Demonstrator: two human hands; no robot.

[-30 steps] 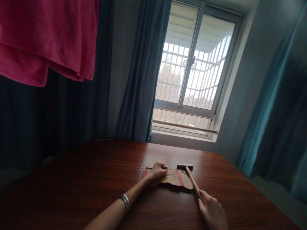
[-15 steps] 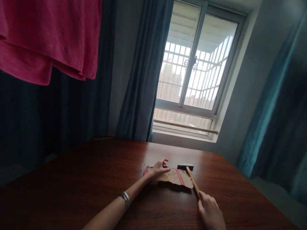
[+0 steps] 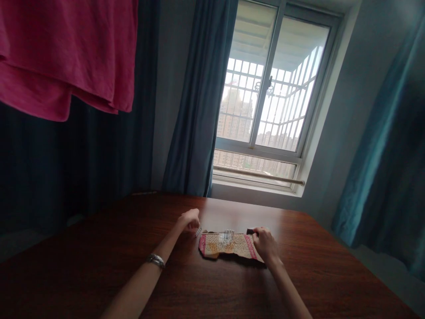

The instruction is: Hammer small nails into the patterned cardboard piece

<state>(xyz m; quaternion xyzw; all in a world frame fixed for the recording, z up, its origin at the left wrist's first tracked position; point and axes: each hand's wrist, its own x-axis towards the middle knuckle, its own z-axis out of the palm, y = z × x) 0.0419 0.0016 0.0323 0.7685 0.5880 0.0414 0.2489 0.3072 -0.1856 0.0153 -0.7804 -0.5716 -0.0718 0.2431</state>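
A tan strip with pink bands and rows of punched dots [image 3: 222, 246] lies on the dark wooden table [image 3: 99, 261]. A small pronged metal tool [image 3: 228, 233] stands on its far edge, held by neither hand. My left hand [image 3: 190, 220] is curled, with its fingertips pinched at the top of a small metal pin [image 3: 198, 231] just left of the strip. My right hand [image 3: 265, 244] is closed over the strip's right end, around the hammer close to its dark head [image 3: 249, 231]. The hammer's handle is hidden under the hand.
A pink cloth [image 3: 66, 53] hangs overhead at the upper left. Blue curtains [image 3: 195, 102] frame a window [image 3: 268, 88] behind the table. The table's far edge runs just beyond the strip.
My left hand left the strip and moved up and left to the pin, uncovering the pronged tool. My right hand slid up the hammer's handle to near its head.
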